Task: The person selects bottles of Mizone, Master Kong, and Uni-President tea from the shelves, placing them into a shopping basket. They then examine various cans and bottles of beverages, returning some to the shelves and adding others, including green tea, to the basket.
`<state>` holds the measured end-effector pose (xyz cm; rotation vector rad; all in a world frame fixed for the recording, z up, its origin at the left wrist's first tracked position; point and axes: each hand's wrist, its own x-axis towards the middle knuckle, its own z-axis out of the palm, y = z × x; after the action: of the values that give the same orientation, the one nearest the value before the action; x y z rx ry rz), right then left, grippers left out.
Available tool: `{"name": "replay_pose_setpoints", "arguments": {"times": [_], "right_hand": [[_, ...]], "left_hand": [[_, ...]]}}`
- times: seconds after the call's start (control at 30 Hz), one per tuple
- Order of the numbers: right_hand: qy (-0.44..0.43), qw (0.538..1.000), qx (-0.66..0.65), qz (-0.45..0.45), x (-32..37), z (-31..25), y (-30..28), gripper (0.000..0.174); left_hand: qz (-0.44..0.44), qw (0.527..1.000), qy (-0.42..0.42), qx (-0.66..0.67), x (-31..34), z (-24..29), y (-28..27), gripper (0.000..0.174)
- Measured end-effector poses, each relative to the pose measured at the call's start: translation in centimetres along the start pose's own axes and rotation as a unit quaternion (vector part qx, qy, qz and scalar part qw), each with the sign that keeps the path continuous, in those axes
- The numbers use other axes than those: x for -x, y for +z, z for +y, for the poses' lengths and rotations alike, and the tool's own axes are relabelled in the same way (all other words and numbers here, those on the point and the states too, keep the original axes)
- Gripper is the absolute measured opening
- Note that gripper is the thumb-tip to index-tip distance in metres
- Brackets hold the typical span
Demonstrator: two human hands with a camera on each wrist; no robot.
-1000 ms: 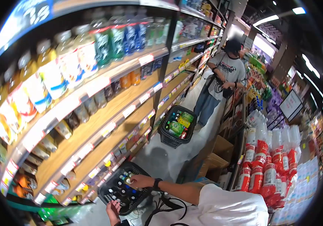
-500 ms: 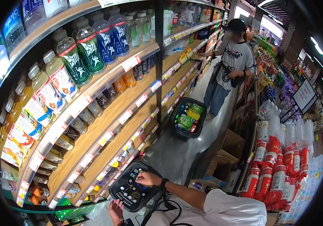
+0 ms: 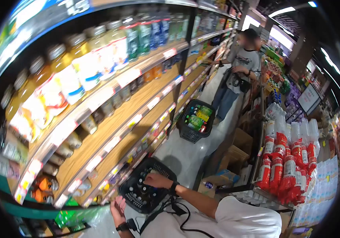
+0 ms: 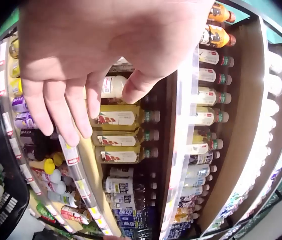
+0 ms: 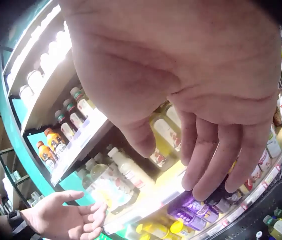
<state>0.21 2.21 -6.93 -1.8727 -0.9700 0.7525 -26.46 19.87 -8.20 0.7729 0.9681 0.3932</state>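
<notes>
My right hand (image 3: 158,181) hangs over the black shopping basket (image 3: 153,160) on the floor. Its fingers (image 5: 216,155) droop loosely with nothing between them in the right wrist view. Several capped bottles (image 3: 143,189) stand in that basket, partly covered by the hand in the head view. At the basket's near left side, my left hand (image 3: 118,208) is held palm up, fingers relaxed. Nothing is in it in the left wrist view, where the left hand (image 4: 106,50) overlaps shelves of bottled drinks (image 4: 118,135).
Curved drink shelves (image 3: 110,115) line the left. A second basket (image 3: 194,136) with green and yellow packs stands further up the aisle beside a person (image 3: 235,75) reaching toward the shelf. To the right are cardboard boxes (image 3: 233,156) and red-wrapped cup packs (image 3: 283,170).
My right hand has shifted slightly right and up in the head view, still over the basket. My left hand stays beside it. The other person has stretched an arm to the shelf.
</notes>
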Motion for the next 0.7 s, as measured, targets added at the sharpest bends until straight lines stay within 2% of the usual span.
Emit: {"name": "replay_pose_setpoints", "arguments": {"times": [0.07, 0.13, 0.17, 0.27, 0.3, 0.4, 0.43, 0.47, 0.57, 0.6, 0.7], "right_hand": [[0.02, 0.999, -0.017, -0.043, -1.1, 0.1, 3.8, 0.035], [-0.019, 0.999, 0.011, -0.045, -0.8, -4.8, 4.6, 0.033], [-0.022, 0.999, -0.001, -0.049, -0.9, -5.5, 5.6, 0.034], [-0.032, 0.997, -0.038, -0.053, -1.6, -7.6, 8.6, 0.035], [-0.034, 0.997, -0.047, -0.052, -1.7, -8.6, 9.2, 0.036], [-0.035, 0.999, -0.033, -0.024, -2.3, -10.8, 9.4, 0.038], [-0.03, 0.999, -0.026, -0.011, -1.9, -11.4, 9.7, 0.039], [-0.024, 1.0, -0.018, 0.005, -1.4, -11.9, 9.6, 0.04], [0.006, 1.0, -0.012, 0.001, 0.0, -13.2, 8.7, 0.044], [0.017, 1.0, -0.01, -0.009, 0.3, -13.3, 8.6, 0.045], [0.028, 1.0, -0.002, -0.001, 1.3, -11.7, 8.6, 0.045]], "left_hand": [[-0.023, 0.999, 0.026, 0.018, -0.1, 1.5, -2.9, 0.06], [-0.048, 0.996, 0.048, 0.052, -0.2, 3.2, -5.3, 0.049], [-0.067, 0.994, 0.058, 0.066, -0.4, 4.0, -5.9, 0.044], [0.022, 0.992, 0.105, 0.069, 1.5, 7.4, -5.1, 0.045], [0.007, 0.99, 0.129, 0.062, 1.7, 8.3, -5.5, 0.047], [-0.02, 0.976, 0.207, 0.07, 2.4, 11.3, -5.7, 0.044], [0.004, 0.974, 0.217, 0.06, 2.2, 12.3, -5.7, 0.044], [-0.009, 0.971, 0.231, 0.054, 0.5, 12.6, -7.2, 0.045], [0.054, 0.958, 0.278, 0.051, 1.1, 16.4, -5.9, 0.047], [0.025, 0.945, 0.323, 0.047, -1.5, 16.4, -7.7, 0.048], [0.053, 0.898, 0.436, -0.002, -3.8, 18.8, -8.2, 0.049]]}}
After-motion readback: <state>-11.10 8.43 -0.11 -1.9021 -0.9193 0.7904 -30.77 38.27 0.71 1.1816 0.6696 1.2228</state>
